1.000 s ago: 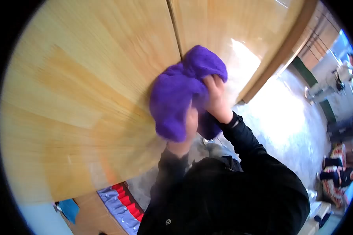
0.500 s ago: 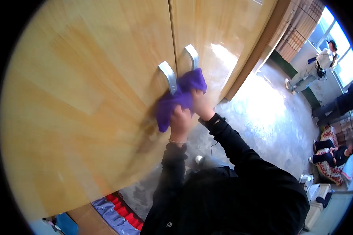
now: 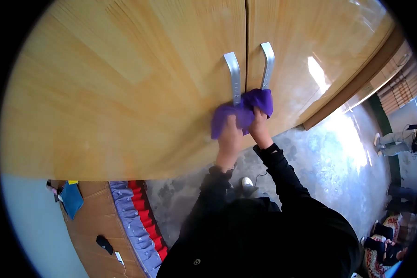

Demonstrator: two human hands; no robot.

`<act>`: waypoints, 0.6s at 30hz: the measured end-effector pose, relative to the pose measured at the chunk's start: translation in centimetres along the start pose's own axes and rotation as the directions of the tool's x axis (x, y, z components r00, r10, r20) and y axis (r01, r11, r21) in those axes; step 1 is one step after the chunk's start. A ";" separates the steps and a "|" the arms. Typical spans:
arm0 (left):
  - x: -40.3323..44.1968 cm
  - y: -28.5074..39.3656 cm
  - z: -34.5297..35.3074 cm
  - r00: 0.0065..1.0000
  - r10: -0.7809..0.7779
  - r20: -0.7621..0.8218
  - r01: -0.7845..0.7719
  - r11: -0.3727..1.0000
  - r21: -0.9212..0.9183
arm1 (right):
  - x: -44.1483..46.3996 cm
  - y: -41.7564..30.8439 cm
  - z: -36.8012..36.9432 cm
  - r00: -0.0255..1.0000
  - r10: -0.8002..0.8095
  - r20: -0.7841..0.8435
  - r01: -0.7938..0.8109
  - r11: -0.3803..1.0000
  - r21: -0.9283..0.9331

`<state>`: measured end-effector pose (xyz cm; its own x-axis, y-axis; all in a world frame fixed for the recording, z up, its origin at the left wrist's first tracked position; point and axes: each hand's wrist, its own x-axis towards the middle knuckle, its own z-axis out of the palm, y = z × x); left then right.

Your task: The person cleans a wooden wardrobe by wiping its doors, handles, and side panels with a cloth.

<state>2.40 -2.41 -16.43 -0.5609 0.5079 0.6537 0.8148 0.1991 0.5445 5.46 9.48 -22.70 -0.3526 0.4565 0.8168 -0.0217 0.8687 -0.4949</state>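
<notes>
A purple cloth (image 3: 259, 98) is bunched around the lower ends of two silver handles on a pair of wooden cabinet doors (image 3: 148, 92). My left hand (image 3: 230, 139) grips the cloth at the left handle (image 3: 234, 74); that part of the cloth is blurred by motion. Close beside it, my right hand (image 3: 260, 127) has its fingers closed on the cloth under the right handle (image 3: 268, 62). The bottom tips of both handles and some of my fingertips are hidden by the cloth.
A brown bed or mat (image 3: 88, 231) at lower left bears a black cap (image 3: 104, 244), a white device (image 3: 119, 257) and a blue item (image 3: 72, 199). Grey-and-red fabric (image 3: 141, 222) runs along its edge. Other people are at the far right, beyond the concrete floor (image 3: 319, 153).
My view has turned, so the doors and handles appear farther right and more of the bed shows. Both hands stay on the cloth, which now sits lower on the handles.
</notes>
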 end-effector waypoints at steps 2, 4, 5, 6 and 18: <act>-1.7 0.8 -1.1 0.978 -0.191 0.087 0.202 0.968 -0.151 | -1.0 -0.7 -0.8 0.998 0.038 0.047 -0.039 0.999 0.014; -5.6 0.0 -1.5 0.959 -0.229 0.165 0.245 0.965 -0.088 | -2.0 -2.2 -2.4 0.995 -0.029 0.091 0.029 1.000 -0.002; -7.5 -0.4 -1.9 0.932 -0.267 0.243 0.283 0.959 -0.032 | -3.9 -2.3 -2.7 0.995 -0.031 0.094 0.029 0.999 0.014; -8.8 -0.4 -2.6 0.932 -0.276 0.233 0.289 0.957 -0.019 | -6.6 -2.0 -2.7 0.972 0.112 0.208 -0.104 0.993 -0.051; -12.7 2.0 -15.8 0.654 -0.677 0.338 0.653 0.279 -0.704 | -9.0 -8.6 -5.4 0.837 0.040 0.546 -0.214 0.942 0.260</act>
<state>8.81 -21.70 -15.37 -0.8687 0.4810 -0.1185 -0.2417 -0.2028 0.9489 13.90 -1.08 -24.19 -0.8069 0.3118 0.5018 -0.1876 0.6702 -0.7181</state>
